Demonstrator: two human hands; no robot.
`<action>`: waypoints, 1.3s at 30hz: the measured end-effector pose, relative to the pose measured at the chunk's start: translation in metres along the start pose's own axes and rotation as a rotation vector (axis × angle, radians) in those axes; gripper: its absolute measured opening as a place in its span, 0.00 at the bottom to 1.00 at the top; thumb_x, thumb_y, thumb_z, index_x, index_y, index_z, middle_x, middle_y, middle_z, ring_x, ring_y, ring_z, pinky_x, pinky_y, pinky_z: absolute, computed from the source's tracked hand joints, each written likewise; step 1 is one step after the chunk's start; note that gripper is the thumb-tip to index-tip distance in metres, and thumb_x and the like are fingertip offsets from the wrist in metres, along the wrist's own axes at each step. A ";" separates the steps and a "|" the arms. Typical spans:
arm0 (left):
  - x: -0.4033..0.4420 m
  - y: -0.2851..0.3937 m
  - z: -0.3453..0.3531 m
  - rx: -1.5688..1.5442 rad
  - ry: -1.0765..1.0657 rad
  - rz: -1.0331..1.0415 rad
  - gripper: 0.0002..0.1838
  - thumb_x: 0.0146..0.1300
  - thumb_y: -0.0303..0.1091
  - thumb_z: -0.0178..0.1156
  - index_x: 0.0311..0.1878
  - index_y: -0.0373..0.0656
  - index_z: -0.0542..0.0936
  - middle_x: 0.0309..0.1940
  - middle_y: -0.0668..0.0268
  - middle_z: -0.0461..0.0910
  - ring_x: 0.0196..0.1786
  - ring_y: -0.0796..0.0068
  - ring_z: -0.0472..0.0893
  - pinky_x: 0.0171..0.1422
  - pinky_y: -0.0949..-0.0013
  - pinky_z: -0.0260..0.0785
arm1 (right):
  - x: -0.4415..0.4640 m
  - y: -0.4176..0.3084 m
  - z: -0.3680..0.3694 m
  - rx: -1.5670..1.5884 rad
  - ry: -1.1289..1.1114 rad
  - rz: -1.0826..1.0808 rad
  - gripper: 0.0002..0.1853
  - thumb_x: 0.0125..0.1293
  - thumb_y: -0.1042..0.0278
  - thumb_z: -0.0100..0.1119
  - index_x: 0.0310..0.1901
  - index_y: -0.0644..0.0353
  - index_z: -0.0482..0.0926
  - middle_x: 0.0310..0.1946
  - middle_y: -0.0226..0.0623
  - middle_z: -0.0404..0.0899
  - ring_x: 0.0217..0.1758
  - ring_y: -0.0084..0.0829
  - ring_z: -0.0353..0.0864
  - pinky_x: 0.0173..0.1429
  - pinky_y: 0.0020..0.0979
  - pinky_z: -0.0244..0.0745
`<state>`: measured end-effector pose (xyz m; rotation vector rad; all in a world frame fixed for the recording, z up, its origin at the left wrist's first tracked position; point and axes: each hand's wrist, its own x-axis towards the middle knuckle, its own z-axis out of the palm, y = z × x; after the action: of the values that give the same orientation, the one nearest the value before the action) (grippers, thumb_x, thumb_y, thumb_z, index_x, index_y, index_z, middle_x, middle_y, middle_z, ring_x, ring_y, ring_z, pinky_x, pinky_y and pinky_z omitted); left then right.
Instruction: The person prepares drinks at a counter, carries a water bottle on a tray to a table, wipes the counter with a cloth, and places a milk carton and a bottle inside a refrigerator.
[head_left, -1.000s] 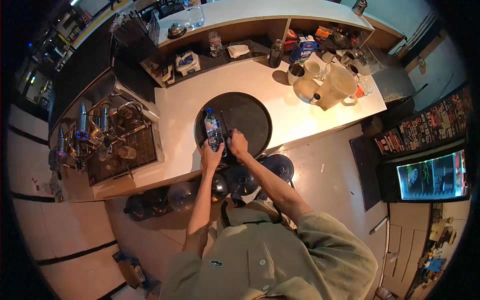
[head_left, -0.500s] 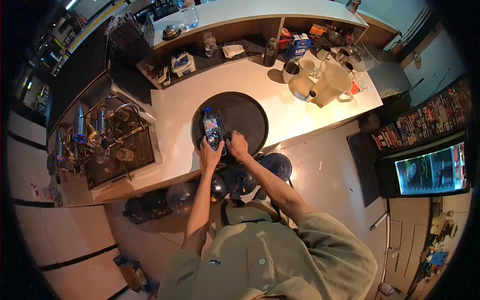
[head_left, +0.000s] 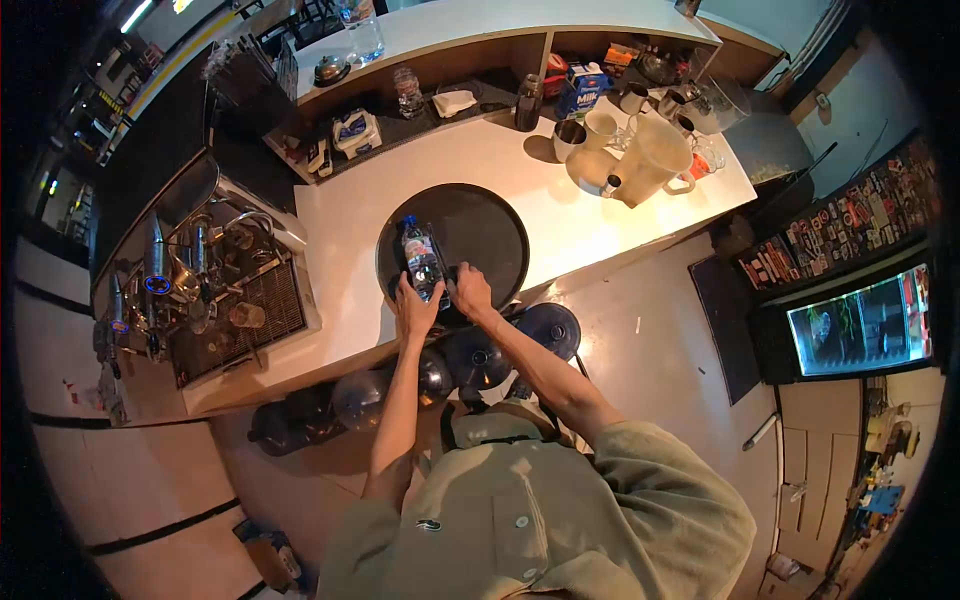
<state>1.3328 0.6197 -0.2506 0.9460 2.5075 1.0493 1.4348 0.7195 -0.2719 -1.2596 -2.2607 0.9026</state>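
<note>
As the PET bottle (head_left: 421,258) is prob. feeling slick + squeezy, my L hand (head_left: 414,308) is gripping its firmer base, tray's (head_left: 495,225) 7 o'clock; R hand (head_left: 473,293) is half-curling, hold unclear.

Place: looked like a small café bar
Coffee gear: espresso machine (head_left: 225,300) sat on the white counter (head_left: 345,235)
Milk: carton (head_left: 582,90) near metal pitchers

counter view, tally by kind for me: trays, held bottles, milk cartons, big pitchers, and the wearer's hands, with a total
tray: 1
held bottle: 1
milk carton: 1
big pitcher: 1
hands: 2, left hand and right hand
total: 6
</note>
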 end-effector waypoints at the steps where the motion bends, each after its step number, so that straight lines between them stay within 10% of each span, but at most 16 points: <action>1: 0.001 -0.002 0.002 0.002 0.009 0.019 0.52 0.59 0.61 0.68 0.74 0.32 0.60 0.67 0.36 0.68 0.69 0.38 0.69 0.72 0.48 0.63 | 0.000 0.000 0.001 -0.003 0.004 -0.002 0.22 0.63 0.57 0.65 0.47 0.67 0.72 0.44 0.59 0.80 0.50 0.60 0.81 0.50 0.54 0.80; 39: 0.004 0.002 0.016 0.039 0.017 -0.013 0.53 0.59 0.59 0.67 0.74 0.28 0.58 0.67 0.35 0.67 0.68 0.38 0.70 0.72 0.50 0.64 | -0.001 -0.012 -0.019 -0.104 -0.172 0.101 0.16 0.65 0.59 0.62 0.41 0.68 0.80 0.42 0.60 0.83 0.48 0.56 0.85 0.51 0.50 0.82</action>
<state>1.3381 0.6314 -0.2604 0.9342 2.5530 1.0125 1.4403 0.7203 -0.2500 -1.4010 -2.4233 0.9743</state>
